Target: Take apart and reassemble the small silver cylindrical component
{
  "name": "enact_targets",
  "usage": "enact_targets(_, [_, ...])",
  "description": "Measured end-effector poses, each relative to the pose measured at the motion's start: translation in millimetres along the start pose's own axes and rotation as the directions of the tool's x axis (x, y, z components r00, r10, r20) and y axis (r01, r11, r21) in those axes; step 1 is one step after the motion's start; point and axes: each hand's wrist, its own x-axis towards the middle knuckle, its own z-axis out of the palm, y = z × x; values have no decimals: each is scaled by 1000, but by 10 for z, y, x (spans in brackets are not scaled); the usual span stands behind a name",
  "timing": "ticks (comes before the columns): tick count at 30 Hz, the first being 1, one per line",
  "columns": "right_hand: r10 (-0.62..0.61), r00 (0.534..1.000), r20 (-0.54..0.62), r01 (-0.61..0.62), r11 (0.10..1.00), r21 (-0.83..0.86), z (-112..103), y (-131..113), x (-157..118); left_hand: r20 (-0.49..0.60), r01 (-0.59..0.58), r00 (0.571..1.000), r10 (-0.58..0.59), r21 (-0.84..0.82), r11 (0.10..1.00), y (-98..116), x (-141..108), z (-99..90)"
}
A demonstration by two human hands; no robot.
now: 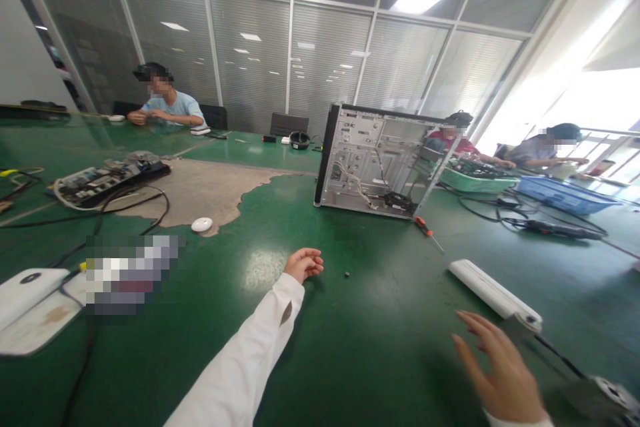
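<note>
- Lying on the green table (380, 353), the small part (347, 274) is in front of the person, between the two hands but closer to the left one.
- The left hand (304, 265) is near this part, apart from it; its fingers are bent and close together, and I cannot tell if they pinch something.
- The right hand (505, 367) has its fingers spread, with nothing held, just beside the white bar (493, 290); it is a little blurred.
- Behind the part stands the open case (360, 140), upright, with cables inside.
- By its lower right corner lies the screwdriver (424, 225), orange at the handle.
- Farther right are the green basket (480, 183) and the blue basket (565, 195), and two co-workers sit behind.
</note>
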Motion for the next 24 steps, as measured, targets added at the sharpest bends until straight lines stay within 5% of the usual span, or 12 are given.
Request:
enact_targets(4, [-244,916,318,219,969,112,480,-818,436,-16,6,1000,-6,7,1000,16,-12,10])
enact_targets(8, [-324,877,354,305,946,110,859,-1198,695,-30,11,999,-11,6,1000,42,-27,16])
enact_targets(14, [-450,851,269,418,892,172,1064,-1190,744,-26,9,1000,-8,7,1000,46,-22,25])
enact_targets(20, [-352,906,233,349,935,56,1058,-1192,795,-26,7,1000,-7,15,1000,42,-18,25])
enact_targets(24, [-409,887,213,392,912,117,1171,-1118,865,-31,0,1000,1,17,1000,41,-27,21])
